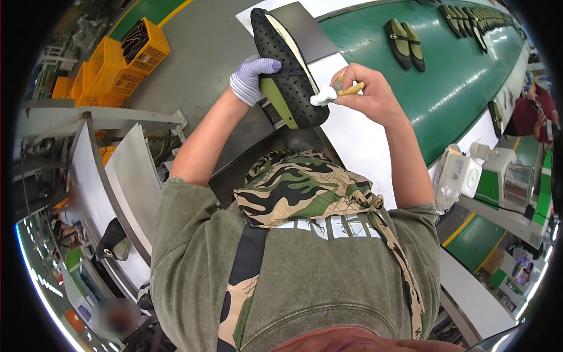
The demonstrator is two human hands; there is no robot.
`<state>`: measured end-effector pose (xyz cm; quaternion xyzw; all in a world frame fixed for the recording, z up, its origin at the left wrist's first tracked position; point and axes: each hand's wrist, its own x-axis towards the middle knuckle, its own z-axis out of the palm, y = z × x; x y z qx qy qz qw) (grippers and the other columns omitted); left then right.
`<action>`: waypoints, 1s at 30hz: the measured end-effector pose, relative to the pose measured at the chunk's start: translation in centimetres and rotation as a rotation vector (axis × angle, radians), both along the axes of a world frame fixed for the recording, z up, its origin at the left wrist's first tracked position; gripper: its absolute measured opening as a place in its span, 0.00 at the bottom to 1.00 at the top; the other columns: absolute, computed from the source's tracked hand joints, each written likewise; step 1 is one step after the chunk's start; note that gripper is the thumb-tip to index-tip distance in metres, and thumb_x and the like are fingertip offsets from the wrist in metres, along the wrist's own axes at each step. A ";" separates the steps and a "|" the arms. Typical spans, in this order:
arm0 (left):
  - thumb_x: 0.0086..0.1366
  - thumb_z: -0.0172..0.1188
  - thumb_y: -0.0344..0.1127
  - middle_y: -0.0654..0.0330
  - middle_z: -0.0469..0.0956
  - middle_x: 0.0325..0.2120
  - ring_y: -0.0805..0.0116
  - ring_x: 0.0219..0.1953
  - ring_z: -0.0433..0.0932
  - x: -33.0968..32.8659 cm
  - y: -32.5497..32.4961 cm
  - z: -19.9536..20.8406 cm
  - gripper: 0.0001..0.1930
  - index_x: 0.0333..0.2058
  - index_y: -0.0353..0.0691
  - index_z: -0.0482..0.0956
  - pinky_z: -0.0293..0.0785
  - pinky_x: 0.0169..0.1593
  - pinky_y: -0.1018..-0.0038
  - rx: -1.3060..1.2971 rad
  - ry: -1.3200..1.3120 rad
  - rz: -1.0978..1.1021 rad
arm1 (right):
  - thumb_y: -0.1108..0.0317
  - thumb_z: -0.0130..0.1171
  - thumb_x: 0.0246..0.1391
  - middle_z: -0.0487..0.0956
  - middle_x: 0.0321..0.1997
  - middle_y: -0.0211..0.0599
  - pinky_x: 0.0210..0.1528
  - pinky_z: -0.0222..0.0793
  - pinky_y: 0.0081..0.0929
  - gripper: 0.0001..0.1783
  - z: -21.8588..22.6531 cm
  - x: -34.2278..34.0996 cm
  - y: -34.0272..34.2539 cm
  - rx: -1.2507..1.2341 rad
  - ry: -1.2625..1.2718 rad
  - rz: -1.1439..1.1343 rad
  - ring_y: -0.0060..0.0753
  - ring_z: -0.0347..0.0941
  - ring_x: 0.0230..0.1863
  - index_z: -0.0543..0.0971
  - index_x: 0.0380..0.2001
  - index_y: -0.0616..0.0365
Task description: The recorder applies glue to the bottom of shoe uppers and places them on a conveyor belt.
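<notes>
My left hand (253,80), in a purple-and-white striped glove, is closed round the side of a black shoe (288,70) with a dotted surface and olive-green inner part. The shoe is held up and tilted, a pale strip running along its right edge. My bare right hand (366,94) pinches a small white wad (323,95) at the lower right end of the shoe, where it appears to touch the edge. Yellowish pieces (350,89) show at the fingertips; whether they are finger covers or part of the tool I cannot tell.
A green conveyor belt (375,82) carries olive-and-black shoes (404,44) on the right. Yellow crates (114,64) are stacked at the far left. A white-and-green machine (475,170) stands at the right. Another person (531,114) is at the far right. A shoe (114,239) lies on the left rack.
</notes>
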<state>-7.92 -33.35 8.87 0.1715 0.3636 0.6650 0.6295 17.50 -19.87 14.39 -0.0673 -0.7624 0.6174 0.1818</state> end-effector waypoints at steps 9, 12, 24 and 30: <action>0.49 0.60 0.26 0.44 0.81 0.38 0.50 0.39 0.81 -3.6 -5.4 0.8 0.20 0.43 0.25 0.76 0.79 0.49 0.55 0.029 -0.038 0.213 | 0.78 0.67 0.40 0.77 0.37 0.37 0.43 0.66 0.27 0.15 0.3 -6.5 -1.3 0.106 0.130 0.152 0.29 0.72 0.41 0.69 0.25 0.56; 0.49 0.60 0.26 0.45 0.80 0.40 0.50 0.41 0.81 -4.9 -7.3 1.6 0.21 0.45 0.27 0.76 0.77 0.52 0.55 0.136 -0.054 0.274 | 0.83 0.63 0.39 0.77 0.38 0.40 0.44 0.66 0.26 0.14 0.1 -6.8 -0.7 0.089 0.124 0.120 0.30 0.71 0.41 0.68 0.25 0.57; 0.61 0.39 0.67 0.47 0.76 0.48 0.55 0.34 0.79 -10.6 -22.1 7.7 0.38 0.59 0.44 0.67 0.74 0.30 0.61 0.588 0.078 0.802 | 0.81 0.61 0.49 0.74 0.43 0.42 0.51 0.65 0.30 0.13 -7.1 -7.8 2.4 -0.587 0.275 0.093 0.30 0.71 0.43 0.68 0.32 0.56; 0.62 0.40 0.66 0.48 0.76 0.46 0.57 0.30 0.78 -11.3 -28.0 8.9 0.36 0.56 0.44 0.69 0.75 0.27 0.64 0.650 0.282 0.909 | 0.80 0.62 0.50 0.74 0.43 0.39 0.49 0.66 0.27 0.13 -9.8 -8.0 3.2 -0.667 0.253 0.132 0.29 0.71 0.42 0.68 0.32 0.55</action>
